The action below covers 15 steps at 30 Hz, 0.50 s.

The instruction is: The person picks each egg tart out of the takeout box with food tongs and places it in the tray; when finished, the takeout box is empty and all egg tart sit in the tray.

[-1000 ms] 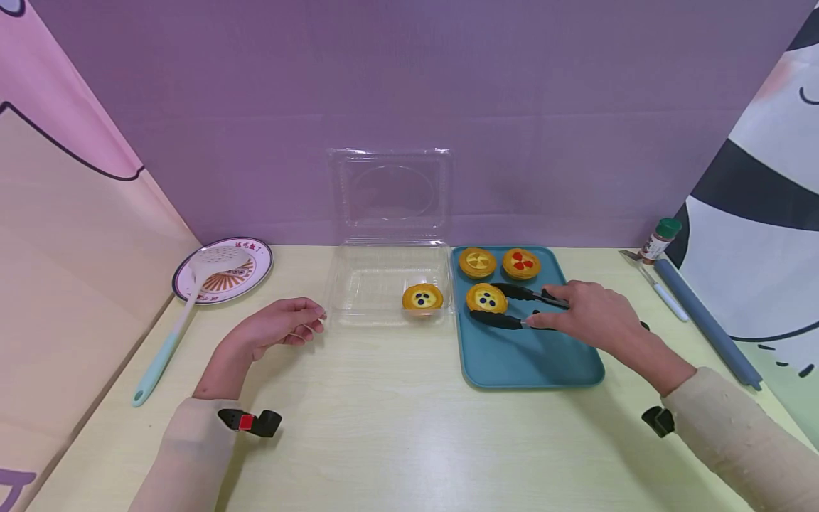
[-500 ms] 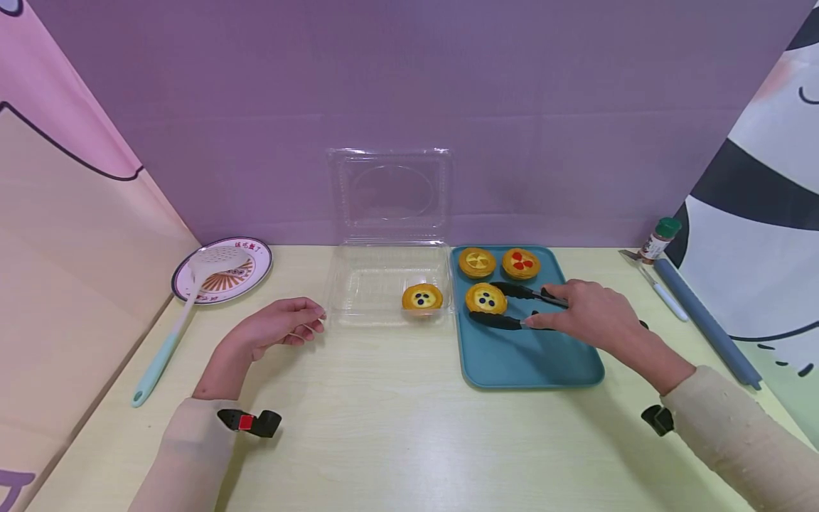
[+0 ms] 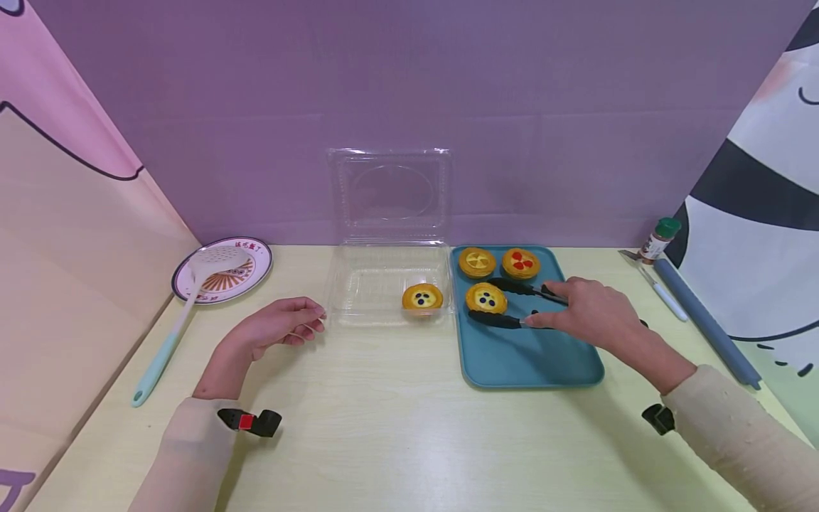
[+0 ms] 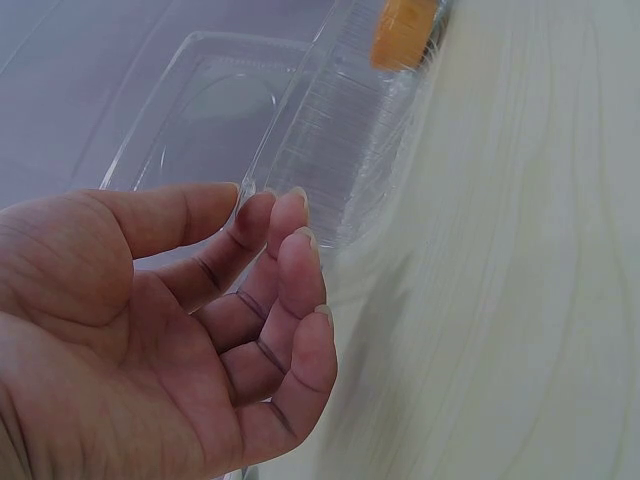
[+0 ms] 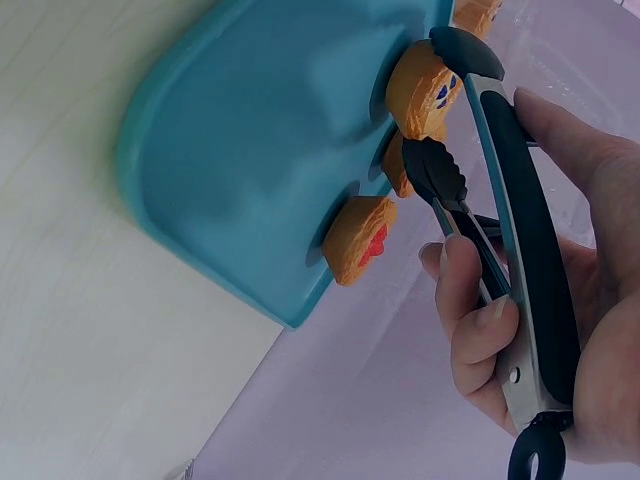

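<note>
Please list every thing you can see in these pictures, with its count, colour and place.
tarts: four, golden; three on the tray, one in the box
tray: one, teal, right of the box
box: one, clear, lid open, table centre
tongs: one pair, black, tips on either side of the near tray tart
plate: one, patterned, far left
slotted spoon: one, white, pale green handle, head on plate
spice jar: one, green cap, far right
left hand: loosely curled, beside the box
right hand: holds tongs
</note>
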Available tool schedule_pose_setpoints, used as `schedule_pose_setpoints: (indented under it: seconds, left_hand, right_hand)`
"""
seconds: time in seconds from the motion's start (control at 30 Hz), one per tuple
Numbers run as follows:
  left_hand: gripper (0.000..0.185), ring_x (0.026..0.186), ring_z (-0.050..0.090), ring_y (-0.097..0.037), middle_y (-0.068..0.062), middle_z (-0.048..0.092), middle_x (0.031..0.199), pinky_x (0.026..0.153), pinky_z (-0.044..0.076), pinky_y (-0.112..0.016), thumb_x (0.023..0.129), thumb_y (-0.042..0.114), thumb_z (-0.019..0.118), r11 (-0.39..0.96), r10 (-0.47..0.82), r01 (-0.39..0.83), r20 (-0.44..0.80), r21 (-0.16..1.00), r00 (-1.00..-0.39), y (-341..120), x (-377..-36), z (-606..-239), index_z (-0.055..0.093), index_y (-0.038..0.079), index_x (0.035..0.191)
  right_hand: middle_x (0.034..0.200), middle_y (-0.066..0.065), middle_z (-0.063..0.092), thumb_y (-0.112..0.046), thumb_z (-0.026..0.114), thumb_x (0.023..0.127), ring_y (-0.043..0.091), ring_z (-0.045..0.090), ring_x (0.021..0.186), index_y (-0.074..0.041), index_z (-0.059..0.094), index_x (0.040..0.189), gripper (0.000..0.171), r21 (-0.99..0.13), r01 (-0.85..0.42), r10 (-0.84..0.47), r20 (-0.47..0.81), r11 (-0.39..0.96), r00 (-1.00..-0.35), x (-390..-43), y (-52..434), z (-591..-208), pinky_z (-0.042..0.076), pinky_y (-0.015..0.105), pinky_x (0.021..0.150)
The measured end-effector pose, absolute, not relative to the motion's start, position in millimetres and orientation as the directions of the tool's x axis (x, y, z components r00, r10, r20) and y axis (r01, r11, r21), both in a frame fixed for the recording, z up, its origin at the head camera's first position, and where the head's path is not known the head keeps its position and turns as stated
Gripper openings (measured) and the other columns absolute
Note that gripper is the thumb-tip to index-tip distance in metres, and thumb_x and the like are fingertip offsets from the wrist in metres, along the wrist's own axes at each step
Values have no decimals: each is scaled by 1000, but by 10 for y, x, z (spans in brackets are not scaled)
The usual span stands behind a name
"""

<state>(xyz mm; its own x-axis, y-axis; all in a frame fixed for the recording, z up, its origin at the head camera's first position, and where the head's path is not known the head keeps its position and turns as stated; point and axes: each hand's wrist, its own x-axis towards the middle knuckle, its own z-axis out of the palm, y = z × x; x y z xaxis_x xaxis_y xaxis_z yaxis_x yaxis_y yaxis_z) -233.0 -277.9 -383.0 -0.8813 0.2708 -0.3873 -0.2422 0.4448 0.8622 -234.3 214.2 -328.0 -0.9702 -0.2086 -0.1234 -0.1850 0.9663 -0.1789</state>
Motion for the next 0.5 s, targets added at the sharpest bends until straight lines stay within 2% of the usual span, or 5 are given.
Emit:
schedule_pose_setpoints:
  seconds: [0.3,0.5]
  left_hand:
    - [38,86,61,-13,-2,65,100,77,52,-27,105,30,52,445,268,-245,-389,861,-881,-2782,-2337,-3837,53,-2,125]
    - [38,86,61,-13,-2,65,101,78,52,-28,105,31,52,444,273,-241,-386,863,-881,-2781,-2338,-3843,53,-2,124]
  right_hand:
    - [127,24,62,-75,68,77,24,61,83,-8,50,146,97,-166,-200,-217,-91,966,-972,-2326,2155,-3247,43,29,51]
    - [131,25,60,-77,67,76,29,63,91,-9,50,146,99,-165,-192,-210,-98,967,-973,-2311,2153,-3223,46,30,53]
